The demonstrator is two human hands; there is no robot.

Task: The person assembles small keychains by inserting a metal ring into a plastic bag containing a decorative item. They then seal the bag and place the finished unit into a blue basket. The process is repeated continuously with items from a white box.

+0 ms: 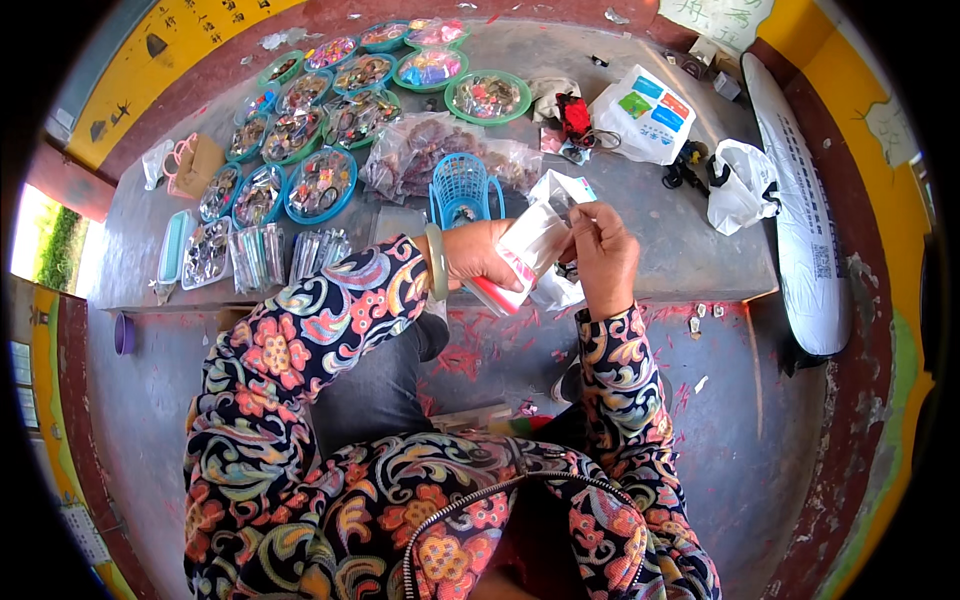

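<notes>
My left hand, with a pale bangle at its wrist, is closed around a stack of clear plastic bags with red and white ends. The thumb lies across the stack. Fingertips of my right hand are pinched together at the upper right edge of the bags. Both hands are above the front edge of the grey platform. Just behind them stands a small blue plastic basket with small items at its bottom. Below the bags a crumpled white plastic piece is partly hidden.
Several round baskets of small packaged goods fill the platform's left side. Nearer are bundles of packaged pens and a clear bag of purplish items. White plastic bags lie to the right, beside a long silver-wrapped board. Red scraps litter the floor.
</notes>
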